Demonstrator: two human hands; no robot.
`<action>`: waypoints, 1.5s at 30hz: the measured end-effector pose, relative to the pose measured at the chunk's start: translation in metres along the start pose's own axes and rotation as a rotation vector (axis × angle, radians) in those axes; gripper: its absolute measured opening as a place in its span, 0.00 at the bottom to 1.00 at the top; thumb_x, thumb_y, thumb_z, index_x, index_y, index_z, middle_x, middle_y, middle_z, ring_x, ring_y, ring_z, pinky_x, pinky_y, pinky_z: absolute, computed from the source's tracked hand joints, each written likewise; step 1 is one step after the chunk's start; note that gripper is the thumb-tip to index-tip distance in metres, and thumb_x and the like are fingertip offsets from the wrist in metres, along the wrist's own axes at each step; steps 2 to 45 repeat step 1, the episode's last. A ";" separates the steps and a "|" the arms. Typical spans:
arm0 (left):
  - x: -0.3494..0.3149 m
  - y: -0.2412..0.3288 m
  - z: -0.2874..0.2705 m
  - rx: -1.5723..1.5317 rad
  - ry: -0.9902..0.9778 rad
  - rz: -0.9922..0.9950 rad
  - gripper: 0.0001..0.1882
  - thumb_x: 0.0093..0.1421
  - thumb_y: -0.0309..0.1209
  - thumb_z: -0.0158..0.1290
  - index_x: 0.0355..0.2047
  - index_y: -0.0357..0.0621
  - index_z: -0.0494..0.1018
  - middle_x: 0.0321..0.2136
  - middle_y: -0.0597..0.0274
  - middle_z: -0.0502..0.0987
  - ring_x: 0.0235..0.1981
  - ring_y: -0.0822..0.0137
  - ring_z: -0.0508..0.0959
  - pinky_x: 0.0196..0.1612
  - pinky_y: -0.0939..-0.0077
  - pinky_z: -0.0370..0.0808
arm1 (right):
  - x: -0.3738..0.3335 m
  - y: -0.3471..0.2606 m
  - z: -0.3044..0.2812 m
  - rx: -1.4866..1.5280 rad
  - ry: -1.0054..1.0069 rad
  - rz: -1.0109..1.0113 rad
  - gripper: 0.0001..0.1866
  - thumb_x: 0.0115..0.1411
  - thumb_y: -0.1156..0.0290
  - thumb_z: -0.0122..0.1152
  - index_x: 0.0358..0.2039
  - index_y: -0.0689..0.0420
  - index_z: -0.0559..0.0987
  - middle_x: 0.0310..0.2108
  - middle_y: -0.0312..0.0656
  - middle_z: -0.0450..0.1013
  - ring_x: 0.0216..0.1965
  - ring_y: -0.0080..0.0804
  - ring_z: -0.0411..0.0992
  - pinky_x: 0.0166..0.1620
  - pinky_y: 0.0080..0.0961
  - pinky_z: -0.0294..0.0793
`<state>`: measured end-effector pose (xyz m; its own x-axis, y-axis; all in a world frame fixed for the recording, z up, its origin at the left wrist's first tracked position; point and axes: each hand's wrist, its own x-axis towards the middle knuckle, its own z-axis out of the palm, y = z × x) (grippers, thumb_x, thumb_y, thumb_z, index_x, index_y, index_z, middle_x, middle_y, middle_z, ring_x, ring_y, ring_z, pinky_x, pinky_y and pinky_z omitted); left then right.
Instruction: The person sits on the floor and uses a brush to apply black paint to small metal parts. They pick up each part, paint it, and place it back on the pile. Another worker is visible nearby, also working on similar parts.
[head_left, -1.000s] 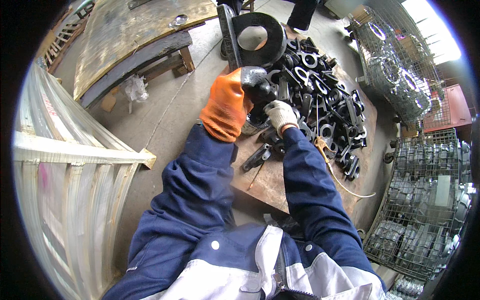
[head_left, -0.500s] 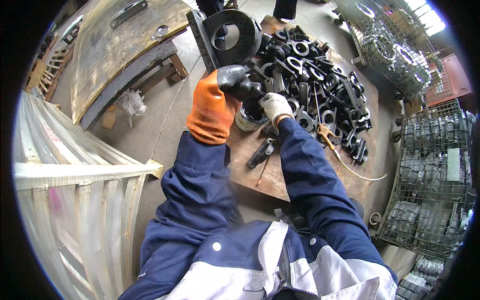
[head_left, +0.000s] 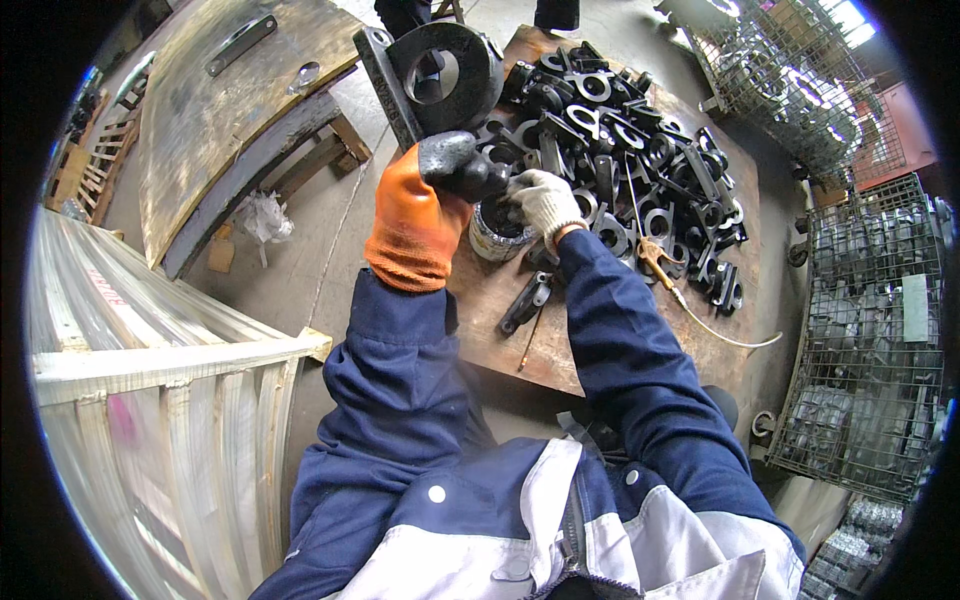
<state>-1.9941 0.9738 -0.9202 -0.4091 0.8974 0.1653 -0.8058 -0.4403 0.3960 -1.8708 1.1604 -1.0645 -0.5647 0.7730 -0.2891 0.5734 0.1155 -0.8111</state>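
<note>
My left hand (head_left: 425,205), in an orange glove with a black coated palm, is closed around the lower part of a black metal bracket (head_left: 478,85). The bracket is held upright: a thick ring with a large hole, joined to a flat bar. Close beside it is my right hand (head_left: 548,205), in a white knitted glove, its fingers curled together against the bracket's lower end. Whatever those fingers grip is hidden. Below both hands stands a round can (head_left: 490,246), smeared with black around its rim. A small black part (head_left: 524,305) and a thin rod (head_left: 530,340) lie nearer me.
A heap of black metal brackets (head_left: 610,130) covers much of the worktable (head_left: 590,365). A spray gun (head_left: 655,258) with a pale hose lies at its right. Wire cages (head_left: 860,330) of metal parts line the right; another wooden table (head_left: 200,140) and a slatted crate (head_left: 180,350) are left.
The bracket in my left hand has shifted slightly left and down in the picture. My right hand has moved a little up and left, closer to the left glove.
</note>
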 end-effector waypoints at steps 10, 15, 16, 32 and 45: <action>0.000 0.000 -0.001 -0.005 0.027 -0.010 0.10 0.60 0.23 0.51 0.41 0.34 0.76 0.35 0.51 0.78 0.37 0.61 0.81 0.44 0.66 0.80 | 0.004 0.003 -0.001 0.075 0.024 -0.032 0.12 0.57 0.65 0.64 0.41 0.52 0.83 0.37 0.43 0.81 0.38 0.37 0.79 0.42 0.29 0.78; 0.000 0.000 -0.001 -0.005 0.027 -0.010 0.10 0.60 0.23 0.51 0.41 0.34 0.76 0.35 0.51 0.78 0.37 0.61 0.81 0.44 0.66 0.80 | 0.004 0.003 -0.001 0.075 0.024 -0.032 0.12 0.57 0.65 0.64 0.41 0.52 0.83 0.37 0.43 0.81 0.38 0.37 0.79 0.42 0.29 0.78; 0.000 0.000 -0.001 -0.005 0.027 -0.010 0.10 0.60 0.23 0.51 0.41 0.34 0.76 0.35 0.51 0.78 0.37 0.61 0.81 0.44 0.66 0.80 | 0.004 0.003 -0.001 0.075 0.024 -0.032 0.12 0.57 0.65 0.64 0.41 0.52 0.83 0.37 0.43 0.81 0.38 0.37 0.79 0.42 0.29 0.78; 0.000 0.000 -0.001 -0.005 0.027 -0.010 0.10 0.60 0.23 0.51 0.41 0.34 0.76 0.35 0.51 0.78 0.37 0.61 0.81 0.44 0.66 0.80 | 0.004 0.003 -0.001 0.075 0.024 -0.032 0.12 0.57 0.65 0.64 0.41 0.52 0.83 0.37 0.43 0.81 0.38 0.37 0.79 0.42 0.29 0.78; 0.000 0.000 -0.001 -0.005 0.027 -0.010 0.10 0.60 0.23 0.51 0.41 0.34 0.76 0.35 0.51 0.78 0.37 0.61 0.81 0.44 0.66 0.80 | 0.004 0.003 -0.001 0.075 0.024 -0.032 0.12 0.57 0.65 0.64 0.41 0.52 0.83 0.37 0.43 0.81 0.38 0.37 0.79 0.42 0.29 0.78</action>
